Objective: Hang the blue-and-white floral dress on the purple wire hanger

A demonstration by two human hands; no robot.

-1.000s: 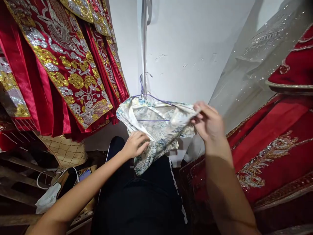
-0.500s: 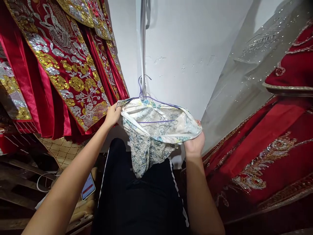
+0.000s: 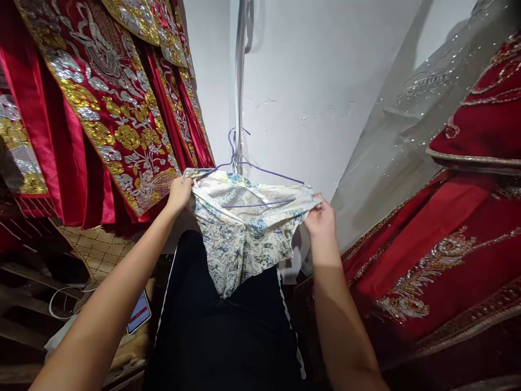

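Note:
A pale garment with a blue-green floral pattern (image 3: 228, 250) hangs in front of me, partly over a thin purple wire hanger (image 3: 271, 171). My left hand (image 3: 180, 194) is closed on the garment's upper left edge, near the hanger's left end. On the other side my right hand (image 3: 321, 217) pinches the upper right edge and holds it stretched outward. The neckline gapes between my hands, and the hanger's lower bar shows inside it. The hanger's right tip lies close to the garment's right edge. Its hook is up by a grey metal pole (image 3: 240, 81).
Red embroidered garments with gold and silver sequins (image 3: 128, 136) hang at the left. At the right are a sheer glittery fabric (image 3: 374, 136) and a red beaded garment (image 3: 439, 244). A lit phone (image 3: 139, 313) lies low at the left beside a white cable (image 3: 52, 304).
My right hand has turned from supporting the garment's edge underneath to pinching it, and has come slightly left. The right side of the neckline is narrower, and the hanger's right arm shows more.

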